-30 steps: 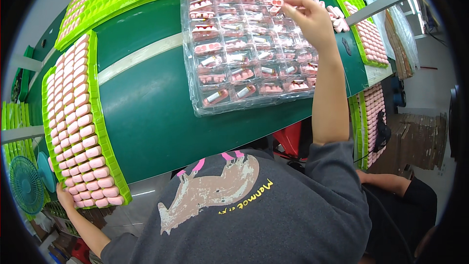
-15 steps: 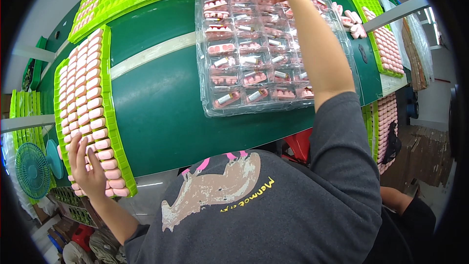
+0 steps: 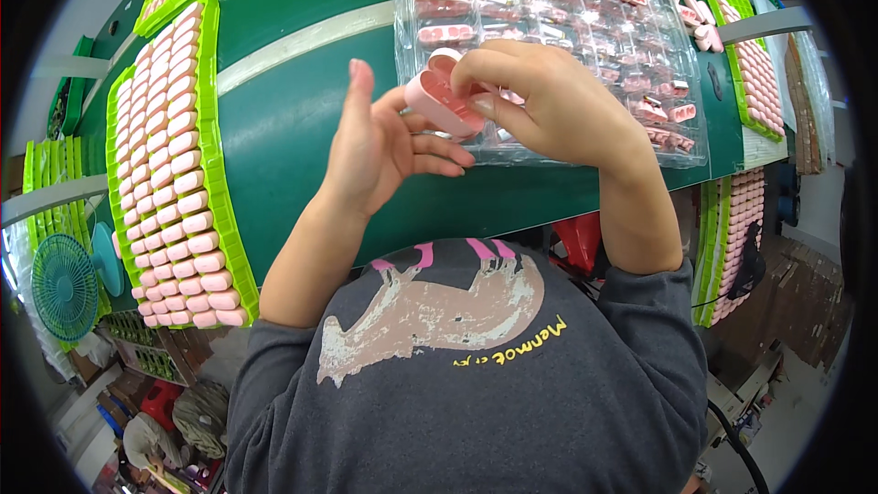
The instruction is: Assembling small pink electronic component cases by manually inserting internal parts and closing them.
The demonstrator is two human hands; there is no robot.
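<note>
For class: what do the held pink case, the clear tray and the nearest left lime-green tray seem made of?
Pink case: probably hard plastic; smooth, soft sheen. Clear tray: likely thin plastic; transparent, glossy glare. Lime-green tray: perhaps moulded plastic; satiny, ridged rim.

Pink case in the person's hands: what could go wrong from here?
The pink case might slip, as the left hand has its thumb off it. Dropped, it could knock pink pieces in the clear tray close by. The right hand, fingers at the opening, might scuff it.
</note>
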